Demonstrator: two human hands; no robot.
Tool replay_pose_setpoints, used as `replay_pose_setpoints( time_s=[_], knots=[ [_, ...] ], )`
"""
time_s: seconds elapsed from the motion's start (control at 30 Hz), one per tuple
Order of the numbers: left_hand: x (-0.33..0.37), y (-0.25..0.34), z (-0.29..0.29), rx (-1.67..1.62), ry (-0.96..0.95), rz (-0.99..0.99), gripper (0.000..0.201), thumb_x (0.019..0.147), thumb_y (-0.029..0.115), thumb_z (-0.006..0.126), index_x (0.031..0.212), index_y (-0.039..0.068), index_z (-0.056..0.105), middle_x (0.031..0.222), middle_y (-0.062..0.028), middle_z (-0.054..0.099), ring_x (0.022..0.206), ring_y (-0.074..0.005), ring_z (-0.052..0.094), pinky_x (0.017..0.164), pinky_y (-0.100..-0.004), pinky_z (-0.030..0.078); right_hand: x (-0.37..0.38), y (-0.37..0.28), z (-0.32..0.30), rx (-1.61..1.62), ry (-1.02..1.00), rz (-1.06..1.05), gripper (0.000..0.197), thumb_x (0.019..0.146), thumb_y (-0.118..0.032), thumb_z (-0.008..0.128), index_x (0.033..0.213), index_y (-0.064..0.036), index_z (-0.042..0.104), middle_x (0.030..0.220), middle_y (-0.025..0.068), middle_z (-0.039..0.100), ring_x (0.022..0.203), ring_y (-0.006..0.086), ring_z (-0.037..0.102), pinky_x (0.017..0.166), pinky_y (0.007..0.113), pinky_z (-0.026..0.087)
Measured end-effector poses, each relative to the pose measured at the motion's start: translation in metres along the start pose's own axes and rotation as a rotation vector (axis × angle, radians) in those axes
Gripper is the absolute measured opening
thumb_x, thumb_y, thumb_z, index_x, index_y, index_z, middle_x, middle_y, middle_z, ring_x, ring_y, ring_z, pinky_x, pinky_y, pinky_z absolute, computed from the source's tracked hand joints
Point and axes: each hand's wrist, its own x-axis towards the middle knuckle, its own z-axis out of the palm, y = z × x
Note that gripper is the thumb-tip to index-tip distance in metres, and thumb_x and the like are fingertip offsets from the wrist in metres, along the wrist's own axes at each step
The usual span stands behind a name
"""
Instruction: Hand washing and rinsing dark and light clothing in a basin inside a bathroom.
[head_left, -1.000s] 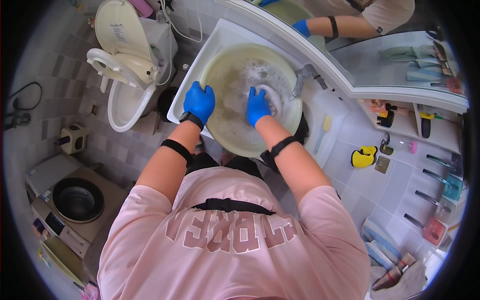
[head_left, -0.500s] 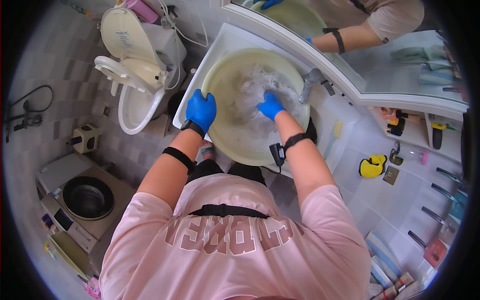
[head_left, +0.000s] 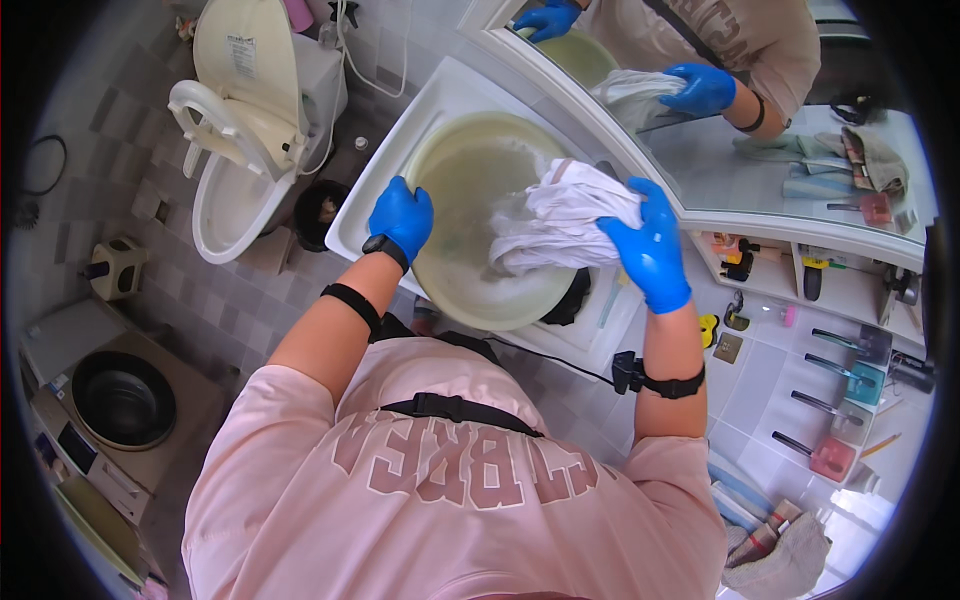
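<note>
A wide, pale yellow basin of cloudy water sits in the white sink. My left hand, in a blue glove, is closed on the basin's left rim. Over the right side of the basin, a bunched, wet white cloth is lifted partly out of the water, its lower end still in it. Gathered in my blue-gloved right hand is the cloth's right end, past the basin's right rim. The cloth covers part of that rim and most of the faucet.
A mirror cabinet runs along the wall behind the sink. To the left stands a toilet with its lid up, with a dark bin beside it. A black cord crosses below the basin. Several handled tools, one a red dustpan-like piece, hang at right.
My right hand has come up out of the water and moved right, pulling the white cloth up with it. The left hand stays on the rim. The view has shifted slightly.
</note>
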Motion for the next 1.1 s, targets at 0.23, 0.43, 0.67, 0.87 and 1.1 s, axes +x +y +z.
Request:
replay_pose_setpoints(
  time_s=[0.23, 0.43, 0.67, 0.87, 1.1],
  knots=[
    [0.001, -0.008, 0.003, -0.024, 0.010, 0.044, 0.033, 0.093, 0.031, 0.057, 0.100, -0.001, 0.058, 0.098, -0.0281, 0.067, 0.092, -0.0473, 0.065, 0.079, -0.0548, 0.052, 0.006, 0.009, 0.005, -0.174, -0.039, 0.101, 0.065, 0.076, -0.011, 0.079, 0.131, 0.0030, 0.047, 0.123, 0.0223, 0.062, 0.113, 0.0320, 0.063, 0.097, 0.038, 0.049],
    [-0.001, -0.001, -0.001, 0.015, -0.020, -0.003, 0.035, 0.093, 0.032, 0.056, 0.102, -0.002, 0.059, 0.101, -0.0279, 0.068, 0.094, -0.0470, 0.065, 0.082, -0.0548, 0.051, 0.003, 0.072, 0.088, -0.444, -0.053, -0.127, 0.052, 0.080, -0.009, 0.071, 0.126, -0.0008, 0.049, 0.116, 0.0273, 0.060, 0.105, 0.0466, 0.061, 0.091, 0.047, 0.051],
    [0.000, 0.001, 0.001, 0.100, 0.004, -0.023, 0.036, 0.093, 0.033, 0.056, 0.103, -0.002, 0.059, 0.102, -0.0279, 0.068, 0.096, -0.0474, 0.065, 0.084, -0.0544, 0.051, 0.004, 0.138, 0.175, -0.493, -0.545, 0.265, 0.055, 0.087, -0.027, 0.066, 0.134, -0.0072, 0.046, 0.142, 0.0221, 0.042, 0.121, 0.0445, 0.052, 0.099, 0.051, 0.048],
    [0.003, -0.002, 0.003, 0.102, 0.060, -0.005, 0.035, 0.093, 0.032, 0.057, 0.102, -0.001, 0.060, 0.100, -0.0293, 0.068, 0.096, -0.0475, 0.065, 0.084, -0.0535, 0.052, -0.003, 0.137, 0.219, -0.925, -0.732, 0.202, 0.071, 0.088, -0.034, 0.067, 0.151, -0.0161, 0.039, 0.161, 0.0126, 0.027, 0.144, 0.0371, 0.033, 0.112, 0.059, 0.033],
    [0.008, -0.005, 0.014, 0.073, 0.091, 0.018, 0.037, 0.091, 0.031, 0.060, 0.104, -0.003, 0.061, 0.099, -0.0309, 0.067, 0.096, -0.0476, 0.065, 0.083, -0.0514, 0.051, 0.042, 0.192, 0.254, -0.898, -0.699, 0.322, 0.057, 0.090, -0.026, 0.063, 0.144, -0.0123, 0.051, 0.150, 0.0152, 0.048, 0.137, 0.0334, 0.047, 0.111, 0.046, 0.041]
  ],
)
